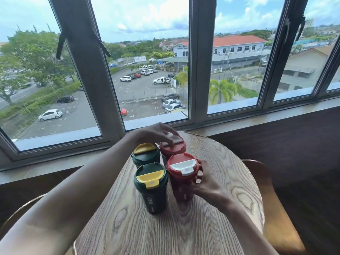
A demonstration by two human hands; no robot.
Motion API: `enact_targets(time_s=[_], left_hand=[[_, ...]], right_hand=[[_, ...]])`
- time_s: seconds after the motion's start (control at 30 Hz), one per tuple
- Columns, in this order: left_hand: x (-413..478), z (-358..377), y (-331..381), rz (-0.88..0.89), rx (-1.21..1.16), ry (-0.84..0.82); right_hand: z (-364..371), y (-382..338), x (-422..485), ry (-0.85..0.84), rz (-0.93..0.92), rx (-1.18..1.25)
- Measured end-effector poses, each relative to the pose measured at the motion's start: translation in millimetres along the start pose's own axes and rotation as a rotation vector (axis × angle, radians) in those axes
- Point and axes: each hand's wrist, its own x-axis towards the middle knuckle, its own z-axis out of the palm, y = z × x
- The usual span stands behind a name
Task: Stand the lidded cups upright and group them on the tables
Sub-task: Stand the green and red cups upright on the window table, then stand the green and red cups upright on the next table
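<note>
Near red cup (184, 178): upright on the round wooden table (184, 227), red lid with a white flap facing up; the landmark for the rest.
Right hand (207, 183): wrapped around the near red cup's side from the right, fingers curled onto its wall just under the lid, thumb towards the camera; a firm hold on the body.
Near green cup (150, 188): upright just left of the near red cup, touching or almost touching it; dark green body with white lettering, yellow flap on the lid.
Far red cup (173, 149): upright just behind the near red cup, towards the window; whether the two touch cannot be told.
Left hand (158, 133): laid on top of the far red cup's lid, fingers spread flat over the white flap; pressing or resting, not closed around the body.
Far green cup (146, 155): upright behind and to the left of the near red cup, beside the far red cup, yellow flap up.
Grouping: all four cups stand close in a two-by-two cluster on the far half of the table.
Chairs: one curved wooden chair back (272, 199) right of the near red cup, past the table edge; another (20, 210) to its left.
Window (193, 70): behind the cluster, looking down onto a car park.
</note>
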Motion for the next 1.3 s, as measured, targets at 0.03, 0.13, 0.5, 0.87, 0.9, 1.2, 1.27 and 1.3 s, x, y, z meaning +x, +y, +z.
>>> enact_targets(time_s=[0.03, 0.13, 0.5, 0.87, 0.9, 1.2, 1.27, 1.3], left_hand=[[0.6, 0.1, 0.2, -0.008, 0.008, -0.007], [0.3, 1.2, 1.7, 0.007, 0.063, -0.034], [-42.5, -2.7, -1.4, 0.21, 0.152, 0.54], [-208.4, -1.4, -41.4, 0.015, 0.131, 0.824], [-227.7, -0.8, -48.2, -0.014, 0.121, 0.838], [-406.4, 3.2, -125.5, -0.342, 0.057, 1.05], [-442.1, 6.0, -142.0, -0.418, 0.034, 1.115], [-459.6, 7.2, -151.9, -0.458, 0.024, 1.15]], right_hand=[[0.0, 0.6, 0.6, -0.004, 0.001, -0.001], [-1.4, 2.8, 2.8, -0.043, 0.009, 0.027], [-19.6, -49.4, 1.5, 0.049, -0.14, 0.045], [84.9, -150.8, -7.6, 0.112, -0.461, -0.282], [104.8, -157.0, -10.4, 0.066, -0.475, -0.281], [300.5, -185.7, -42.7, -0.384, -0.52, -0.129], [339.2, -189.0, -46.0, -0.483, -0.525, -0.139], [357.3, -191.1, -48.1, -0.522, -0.523, -0.144]])
